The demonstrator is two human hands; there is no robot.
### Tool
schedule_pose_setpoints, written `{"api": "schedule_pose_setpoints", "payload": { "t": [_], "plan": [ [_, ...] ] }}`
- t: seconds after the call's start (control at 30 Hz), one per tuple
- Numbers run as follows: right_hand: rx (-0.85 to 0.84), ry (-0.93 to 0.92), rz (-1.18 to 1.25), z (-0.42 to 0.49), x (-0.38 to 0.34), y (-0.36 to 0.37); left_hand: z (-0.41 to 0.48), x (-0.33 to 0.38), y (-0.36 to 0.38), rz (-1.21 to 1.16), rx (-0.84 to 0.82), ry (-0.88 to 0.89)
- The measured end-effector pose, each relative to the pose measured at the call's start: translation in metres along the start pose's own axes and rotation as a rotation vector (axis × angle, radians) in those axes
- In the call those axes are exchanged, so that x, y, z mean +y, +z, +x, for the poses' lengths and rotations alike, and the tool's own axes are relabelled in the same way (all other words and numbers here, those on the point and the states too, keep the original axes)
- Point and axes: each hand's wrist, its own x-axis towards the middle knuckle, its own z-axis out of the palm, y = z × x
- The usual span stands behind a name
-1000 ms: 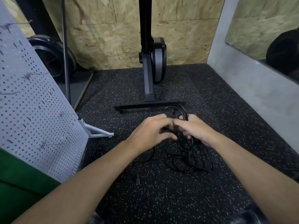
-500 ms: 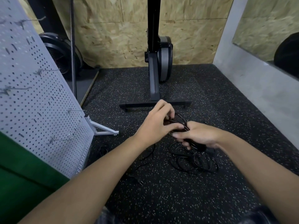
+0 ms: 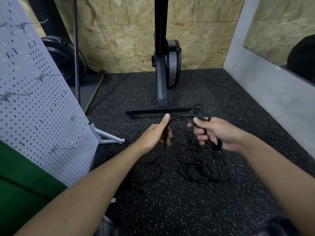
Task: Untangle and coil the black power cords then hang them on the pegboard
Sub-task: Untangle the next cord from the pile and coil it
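Here my right hand (image 3: 219,133) is closed around a bundle of loops (image 3: 212,143) of black cord, fingers curled over the strands, with a few loops poking up past my knuckles. From it one black cord (image 3: 182,116) arcs across to my left hand (image 3: 156,135), which pinches it up near the thumb and fingertips. The cord then drops down past my palm, though the blur there makes the exact grip hard to read.

Both hands are raised above the floor (image 3: 187,210) — dark rubber flecked with white. Under my right hand lies the tangle (image 3: 204,167) of cords in overlapping rings, and strands hang from the bundle down to it. To its left a looser strand curls toward a plug (image 3: 146,192) lying flat on the floor.

The grey pegboard (image 3: 42,116) stands tilted at my left on a white foot, with thin wire hooks (image 3: 63,148) sticking out — none carries a cord. Ahead, a black machine stand (image 3: 162,92) rises against the chipboard wall (image 3: 127,48).
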Motion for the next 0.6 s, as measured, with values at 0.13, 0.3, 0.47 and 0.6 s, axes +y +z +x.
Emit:
{"api": "schedule_pose_setpoints", "payload": {
  "t": [0.13,0.3,0.47,0.6],
  "plan": [
    [0.202,-0.12,0.21,0.004,0.003,-0.002,0.004,-0.012,0.008,-0.073,0.044,-0.037],
    [0.385,-0.176,0.029,0.009,0.013,0.006,0.007,0.004,0.026,-0.074,0.185,0.063],
    [0.46,-0.193,0.023,0.014,0.023,0.024,0.005,0.016,0.042,0.133,0.133,0.18],
    [0.526,-0.225,0.09,0.016,0.022,0.026,0.001,0.022,0.047,0.277,0.148,0.309]
  ]
}}
